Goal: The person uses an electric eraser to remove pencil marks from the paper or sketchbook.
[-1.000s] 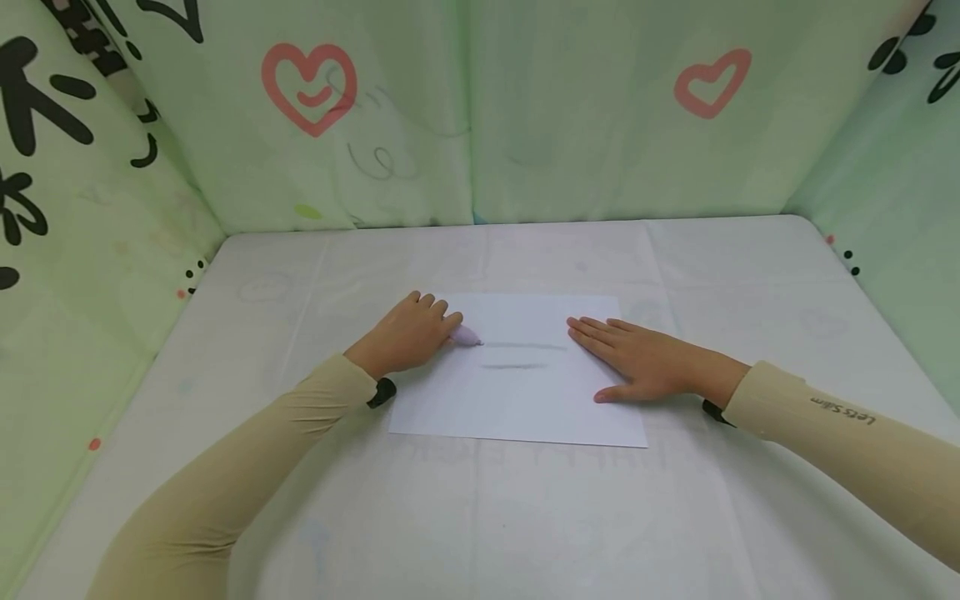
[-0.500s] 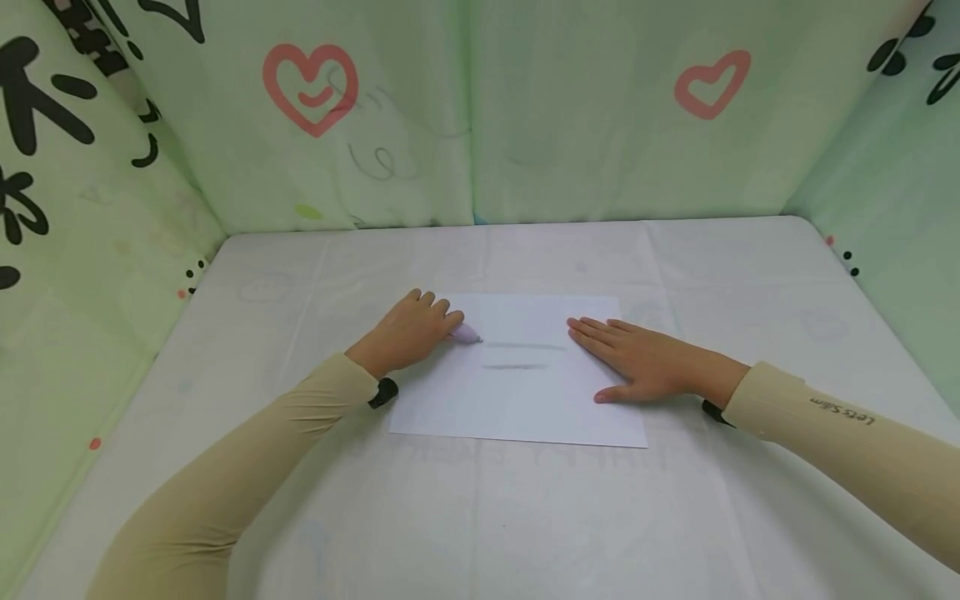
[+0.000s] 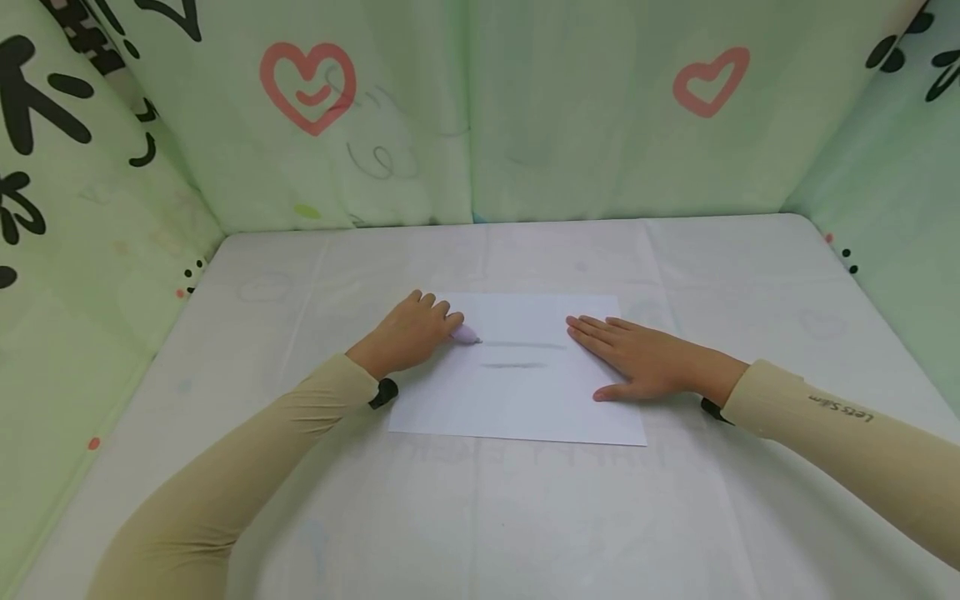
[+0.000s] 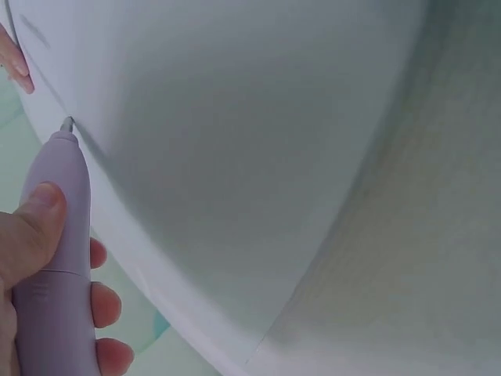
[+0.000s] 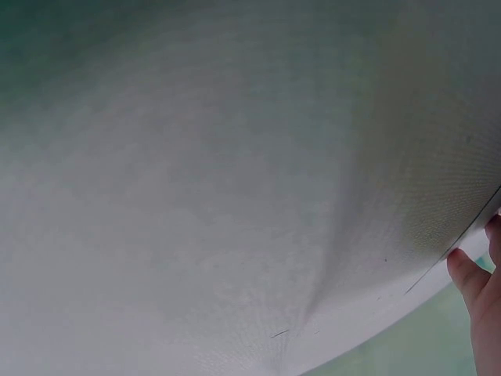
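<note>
My left hand [image 3: 412, 332] grips a thick lilac pen-shaped tool [image 4: 55, 243], thumb on one side and fingertips round the other. Its narrow grey tip [image 4: 68, 123] meets the white paper [image 3: 517, 408] at the left end of the upper grey line [image 3: 525, 345], as far as I can tell. Below that runs a shorter, smudged grey line [image 3: 514, 365]. My right hand [image 3: 637, 358] lies flat on the paper's right side, fingers straight and thumb spread. In the right wrist view only some of that hand's fingers [image 5: 470, 278] show, at the right edge.
The paper lies on a table with a white cloth [image 3: 480, 517]. Pale green curtains [image 3: 570, 133] with printed hearts and black markings stand behind the table and at both sides. Each wrist carries a dark band, partly under its beige sleeve [image 3: 292, 425].
The tool's tip has shifted very slightly toward the paper's far edge in my left hand. My right hand has stayed in place on the paper, and the two lines look the same.
</note>
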`<state>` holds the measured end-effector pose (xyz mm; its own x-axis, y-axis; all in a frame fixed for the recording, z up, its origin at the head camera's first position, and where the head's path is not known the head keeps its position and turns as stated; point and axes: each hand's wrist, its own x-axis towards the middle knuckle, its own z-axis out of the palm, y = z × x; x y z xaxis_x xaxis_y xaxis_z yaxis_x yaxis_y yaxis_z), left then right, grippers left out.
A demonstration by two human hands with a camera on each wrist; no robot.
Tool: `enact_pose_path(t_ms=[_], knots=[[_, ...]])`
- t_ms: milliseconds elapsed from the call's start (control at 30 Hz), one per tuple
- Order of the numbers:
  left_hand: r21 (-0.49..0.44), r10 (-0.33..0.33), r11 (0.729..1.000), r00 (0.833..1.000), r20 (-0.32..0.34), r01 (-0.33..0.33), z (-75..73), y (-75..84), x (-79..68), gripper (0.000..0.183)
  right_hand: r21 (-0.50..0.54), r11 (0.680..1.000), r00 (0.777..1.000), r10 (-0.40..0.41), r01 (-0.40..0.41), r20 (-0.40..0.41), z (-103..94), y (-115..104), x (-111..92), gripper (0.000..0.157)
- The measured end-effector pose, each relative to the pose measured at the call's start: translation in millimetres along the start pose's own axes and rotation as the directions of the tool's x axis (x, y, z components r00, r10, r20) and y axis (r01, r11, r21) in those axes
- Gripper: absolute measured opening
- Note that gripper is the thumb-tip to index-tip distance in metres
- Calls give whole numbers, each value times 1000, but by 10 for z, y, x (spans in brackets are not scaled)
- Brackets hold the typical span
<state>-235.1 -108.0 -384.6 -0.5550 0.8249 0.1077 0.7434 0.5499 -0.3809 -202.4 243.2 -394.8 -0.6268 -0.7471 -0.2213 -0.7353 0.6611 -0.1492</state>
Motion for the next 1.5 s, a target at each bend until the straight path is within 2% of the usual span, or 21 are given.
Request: enact_pose_path(t_ms=[233, 467, 733, 967, 1167, 1500], knots=[[2, 6, 1000, 1000, -1, -6, 14, -1, 8, 6, -4, 1000, 1000, 1, -1, 4, -2, 8, 8, 90], [-51, 4, 999, 1000, 12, -3, -2, 9, 18, 4, 0, 1000, 1000, 1, -1, 4, -5, 4, 4, 90], [-27, 1, 1000, 1000, 26, 0, 2, 7, 30, 5, 0, 1000, 1000, 1, -1, 0, -6, -4, 4, 90], [-33, 27, 999, 1000, -14, -27, 0, 21, 17, 9, 3, 1000, 1000, 1, -1, 1, -9, -7, 6, 90], [-22, 1, 1000, 1000, -4, -1, 4, 17, 33, 7, 14, 1000, 1000, -1, 1, 2, -16, -17, -1, 89], [-10, 17, 1000, 1000, 15, -16, 1, 9, 28, 10, 3, 1000, 1000, 4, -4, 3, -14, -15, 1, 90]])
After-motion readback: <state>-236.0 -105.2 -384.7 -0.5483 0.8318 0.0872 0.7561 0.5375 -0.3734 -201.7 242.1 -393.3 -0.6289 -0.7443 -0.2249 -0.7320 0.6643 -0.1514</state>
